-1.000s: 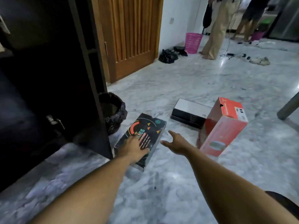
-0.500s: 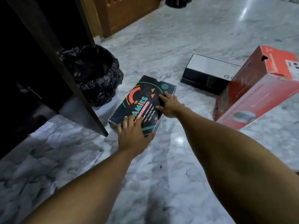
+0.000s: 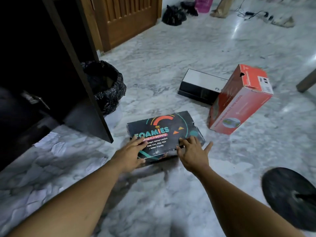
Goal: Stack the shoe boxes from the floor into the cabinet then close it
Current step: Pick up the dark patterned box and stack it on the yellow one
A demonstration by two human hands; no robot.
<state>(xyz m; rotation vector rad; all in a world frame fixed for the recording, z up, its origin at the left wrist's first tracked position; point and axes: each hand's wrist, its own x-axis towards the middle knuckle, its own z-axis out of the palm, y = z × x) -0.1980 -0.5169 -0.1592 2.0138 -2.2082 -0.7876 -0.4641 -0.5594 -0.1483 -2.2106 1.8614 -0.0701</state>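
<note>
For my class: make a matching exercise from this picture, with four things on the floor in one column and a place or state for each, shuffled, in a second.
1 Foamies shoe box
2 red shoe box
3 black-and-white shoe box
4 bag-lined bin

A tilted, one end raised
B beside the cabinet door
C under left hand and right hand
D flat, partly behind the red shoe box

Pairs: 1-C, 2-A, 3-D, 4-B
</note>
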